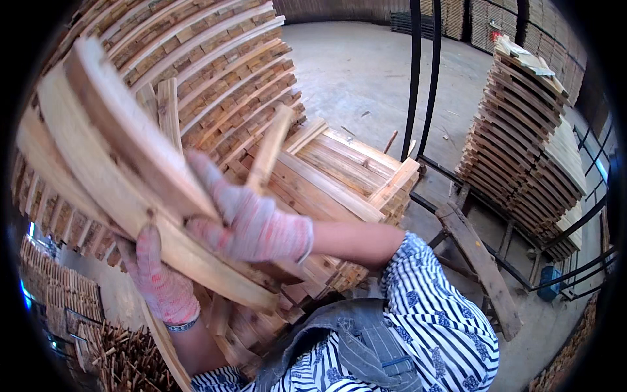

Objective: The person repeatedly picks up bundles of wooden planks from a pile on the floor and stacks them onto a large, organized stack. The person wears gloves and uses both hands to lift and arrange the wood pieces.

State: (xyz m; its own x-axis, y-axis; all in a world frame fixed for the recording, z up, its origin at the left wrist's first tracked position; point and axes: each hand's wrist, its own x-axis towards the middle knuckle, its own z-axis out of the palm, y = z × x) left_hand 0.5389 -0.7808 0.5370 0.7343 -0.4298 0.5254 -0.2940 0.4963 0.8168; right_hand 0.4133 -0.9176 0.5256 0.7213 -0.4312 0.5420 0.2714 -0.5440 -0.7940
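- I see the gloved right hand (261,222) curled around the lower end of the upper plank (140,137), its fingers blurred.
- The gloved left hand (159,277) grips the lower planks (98,163) from below, thumb against their edge, other fingers mostly hidden from me.
- Both sets of planks tilt up leftward, before a tall lumber stack (241,78).
- Beyond the right forearm, I see a wooden bench (480,268) near another stack (516,144).

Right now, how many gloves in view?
2: one glove on the left hand, the other glove on the right hand, both at the wooden boards. Others could be hidden.
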